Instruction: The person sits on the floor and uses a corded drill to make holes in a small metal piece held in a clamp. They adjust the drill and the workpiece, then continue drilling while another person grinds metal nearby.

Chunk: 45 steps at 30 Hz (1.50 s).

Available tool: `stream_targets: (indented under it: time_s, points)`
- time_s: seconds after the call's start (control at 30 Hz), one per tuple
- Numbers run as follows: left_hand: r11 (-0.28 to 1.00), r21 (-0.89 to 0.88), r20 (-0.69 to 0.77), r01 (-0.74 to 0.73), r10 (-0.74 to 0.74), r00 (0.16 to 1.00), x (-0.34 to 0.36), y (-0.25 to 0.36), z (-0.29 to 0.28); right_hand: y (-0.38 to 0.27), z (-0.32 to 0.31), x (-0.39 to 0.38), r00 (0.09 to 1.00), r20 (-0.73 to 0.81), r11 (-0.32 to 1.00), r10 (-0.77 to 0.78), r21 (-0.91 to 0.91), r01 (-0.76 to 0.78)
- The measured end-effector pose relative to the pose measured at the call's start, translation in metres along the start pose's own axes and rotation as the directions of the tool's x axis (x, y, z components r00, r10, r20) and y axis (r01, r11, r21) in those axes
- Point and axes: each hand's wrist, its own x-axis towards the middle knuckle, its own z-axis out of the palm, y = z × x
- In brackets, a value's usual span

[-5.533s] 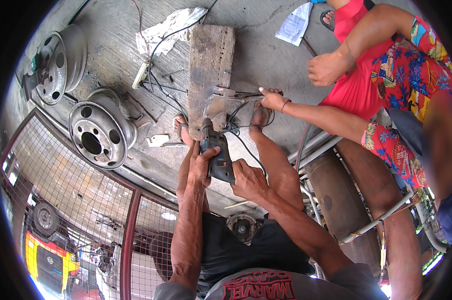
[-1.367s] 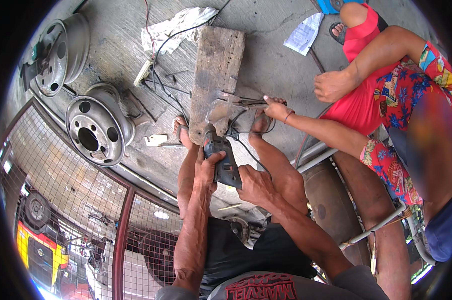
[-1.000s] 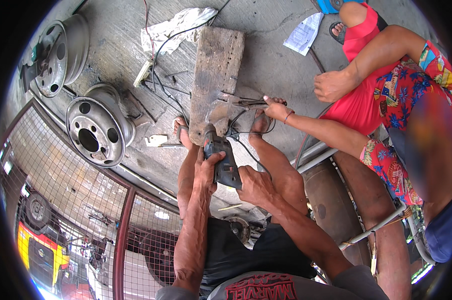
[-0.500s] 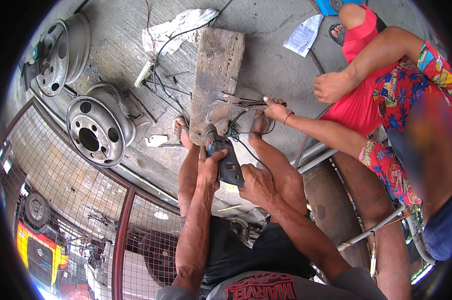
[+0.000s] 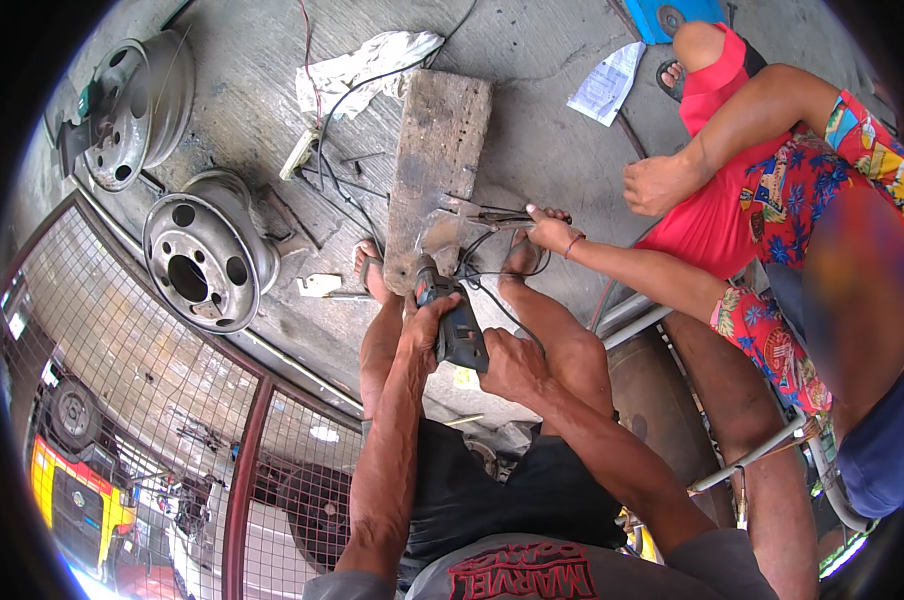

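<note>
Holding the drill point(image 5: 462, 330): from where I stand, it sits between two bare legs point(image 5: 567, 350), nose at the near end of a wooden block point(image 5: 442, 125); whether its bit touches metal, I can't tell.
Left hand point(image 5: 427, 328): fingers clamped round the drill's body, thumb on top.
Right hand point(image 5: 515, 366): fingers closed on the rear end.
Metal plate point(image 5: 440, 236): on the block, just past the drill's nose.
Co-worker's hand point(image 5: 550, 228): wrapped round a plier-like tool point(image 5: 504, 215) that points at the plate.
Steel wheels point(image 5: 215, 238): two, left, near a mesh fence point(image 5: 256, 430).
White cloth point(image 5: 367, 72): beyond, crossed by a black cable point(image 5: 377, 78).
</note>
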Motion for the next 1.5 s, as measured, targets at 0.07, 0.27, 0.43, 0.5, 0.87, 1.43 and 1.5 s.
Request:
stream_targets:
  time_s: [0.07,0.27,0.43,0.5,0.87,1.43,1.5]
  points:
    - [0.999,0.011,0.004,0.040,-0.040,0.999,0.005,0.000,-0.004,-0.002,-0.001,0.000,1.000,0.009,1.000,0.010,-0.010,-0.010]
    - [0.998,0.011,0.017,0.064,-0.065,0.998,0.009,0.001,-0.005,-0.005,-0.006,0.003,0.996,0.085,0.999,0.038,-0.009,-0.038]
    - [0.998,0.025,-0.033,0.061,-0.060,0.998,0.005,0.005,0.002,-0.009,-0.019,0.006,0.991,0.131,0.999,0.029,-0.019,-0.026]
    - [0.993,0.018,0.009,0.120,-0.120,0.993,0.019,0.001,-0.008,-0.012,-0.022,0.005,0.992,0.127,1.000,0.024,-0.018,-0.021]
    - [0.998,0.046,0.051,0.040,-0.042,0.998,0.015,-0.002,-0.015,-0.014,-0.006,0.002,0.995,0.095,1.000,0.027,-0.008,-0.026]
    - [0.998,0.004,0.060,0.056,-0.056,0.997,0.024,-0.011,-0.020,-0.013,-0.006,-0.001,0.996,0.082,1.000,0.024,-0.018,-0.022]
    - [0.997,0.012,0.057,0.072,-0.072,0.996,0.032,-0.015,-0.021,-0.009,-0.005,0.001,0.995,0.091,1.000,0.027,-0.006,-0.026]
